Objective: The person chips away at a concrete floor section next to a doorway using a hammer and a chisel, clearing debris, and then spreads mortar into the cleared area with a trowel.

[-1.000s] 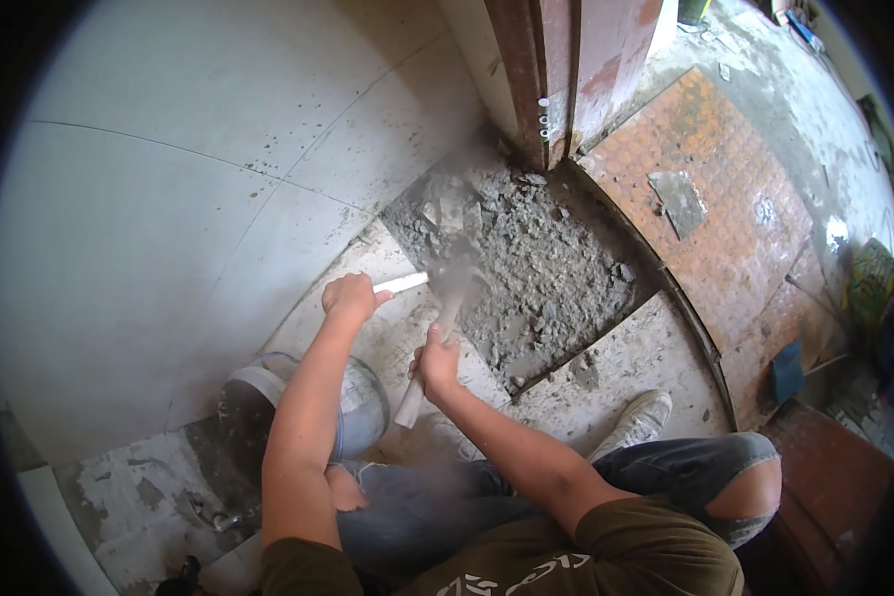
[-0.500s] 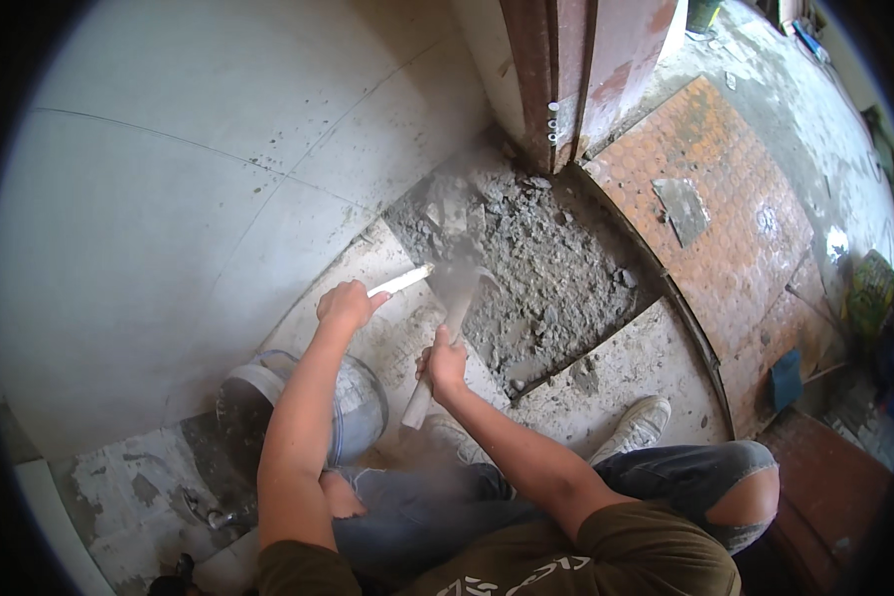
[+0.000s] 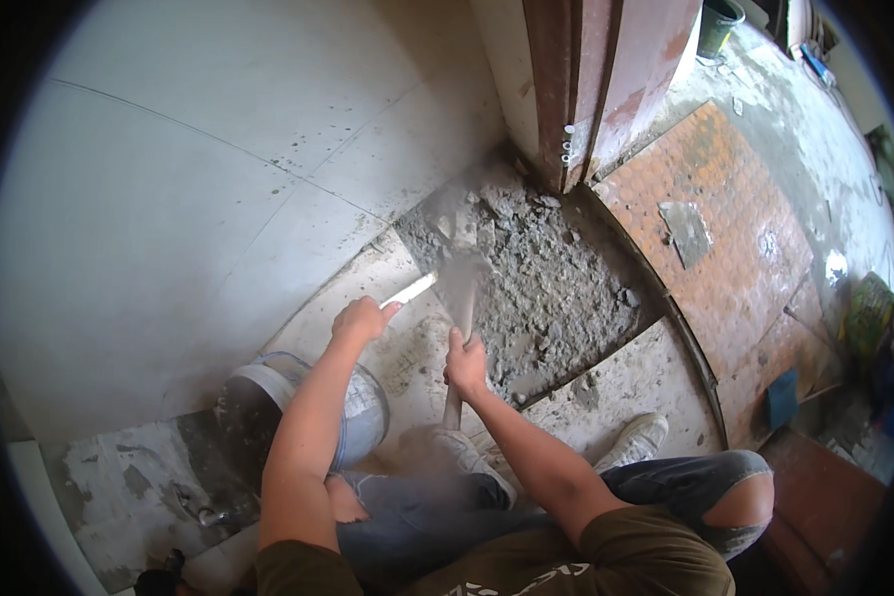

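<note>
My left hand (image 3: pixel 360 321) is closed around a narrow whitish bar (image 3: pixel 411 289), whose exact kind I cannot make out. Its far end reaches the edge of a broken-out patch of grey rubble (image 3: pixel 556 288) in the floor. My right hand (image 3: pixel 465 364) grips a hammer (image 3: pixel 468 313) by its pale, dusty handle, with the handle's butt pointing back toward me. The hammer's head is blurred by dust or motion and lies over the rubble, close to the bar's far end.
A dusty bucket (image 3: pixel 366 422) lies tipped beside my left forearm. The white wall (image 3: pixel 189 238) bounds the left, and a reddish-brown door frame (image 3: pixel 606 79) rises at the patch's far corner. Rusty sheeting (image 3: pixel 735 199) covers the floor at right. My shoe (image 3: pixel 636 440) rests on a pale tile.
The view has shifted slightly, so the scene sits lower and to the right. My right hand and the hammer handle have swung a little rightward. Both hands keep their grips.
</note>
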Demonstrator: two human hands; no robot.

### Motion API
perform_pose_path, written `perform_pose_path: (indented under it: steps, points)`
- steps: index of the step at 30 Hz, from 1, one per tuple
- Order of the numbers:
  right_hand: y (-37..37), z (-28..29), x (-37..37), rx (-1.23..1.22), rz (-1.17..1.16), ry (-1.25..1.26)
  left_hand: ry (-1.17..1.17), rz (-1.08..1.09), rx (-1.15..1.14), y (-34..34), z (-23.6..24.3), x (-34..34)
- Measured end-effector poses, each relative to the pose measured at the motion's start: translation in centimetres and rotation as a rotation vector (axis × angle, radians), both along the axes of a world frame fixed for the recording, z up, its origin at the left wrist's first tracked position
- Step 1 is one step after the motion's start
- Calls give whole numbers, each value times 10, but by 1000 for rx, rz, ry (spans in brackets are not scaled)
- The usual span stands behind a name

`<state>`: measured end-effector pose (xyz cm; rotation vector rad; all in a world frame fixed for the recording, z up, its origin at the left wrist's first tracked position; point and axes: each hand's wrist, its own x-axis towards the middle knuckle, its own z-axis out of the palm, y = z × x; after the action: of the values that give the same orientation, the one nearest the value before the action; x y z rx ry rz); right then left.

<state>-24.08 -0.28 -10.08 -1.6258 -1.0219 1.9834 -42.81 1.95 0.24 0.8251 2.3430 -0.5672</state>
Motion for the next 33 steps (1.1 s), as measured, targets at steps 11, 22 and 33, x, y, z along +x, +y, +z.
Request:
perform_pose_path:
  steps: [11, 22, 33]
  points:
    - [-5, -43, 8, 124, -59, -2, 6, -50, 12, 21, 2, 21]
    - [13, 13, 15, -63, -121, 179, 128, -140, 81, 5, -9, 24]
    - [18, 16, 12, -93, -127, 157, 71, -82, 67, -4, -4, 41]
